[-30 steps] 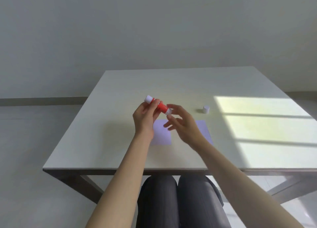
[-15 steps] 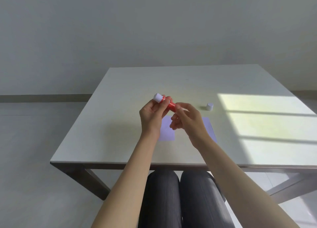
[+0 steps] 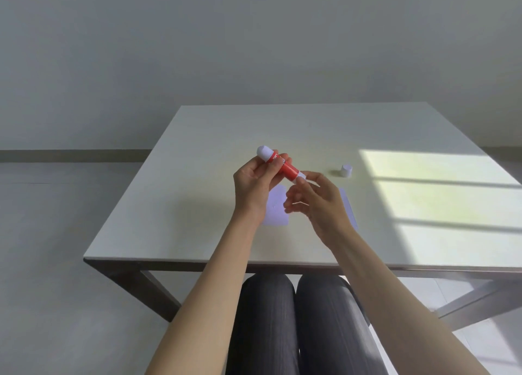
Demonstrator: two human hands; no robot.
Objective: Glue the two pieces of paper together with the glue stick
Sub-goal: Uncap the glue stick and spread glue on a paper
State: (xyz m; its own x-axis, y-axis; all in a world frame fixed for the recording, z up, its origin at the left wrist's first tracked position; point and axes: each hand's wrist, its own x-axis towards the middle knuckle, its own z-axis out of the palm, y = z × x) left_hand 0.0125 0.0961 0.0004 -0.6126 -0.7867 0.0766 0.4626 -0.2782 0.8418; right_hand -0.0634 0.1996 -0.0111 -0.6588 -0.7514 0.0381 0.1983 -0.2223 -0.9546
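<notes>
A red glue stick with white ends is held above the table, tilted down to the right. My left hand grips its red barrel. My right hand pinches the lower white end with thumb and forefinger. Its white cap stands on the table to the right, apart from both hands. Two pale lilac papers lie flat below the hands: the left paper shows between my wrists, while the right paper is mostly hidden by my right hand.
The white table has its front edge close to my knees. A bright sunlit patch covers its right side. A grey wall and floor lie beyond.
My right hand closed its fingers onto the stick's lower end. Both hands with the glue stick shifted slightly within the view as the camera moved.
</notes>
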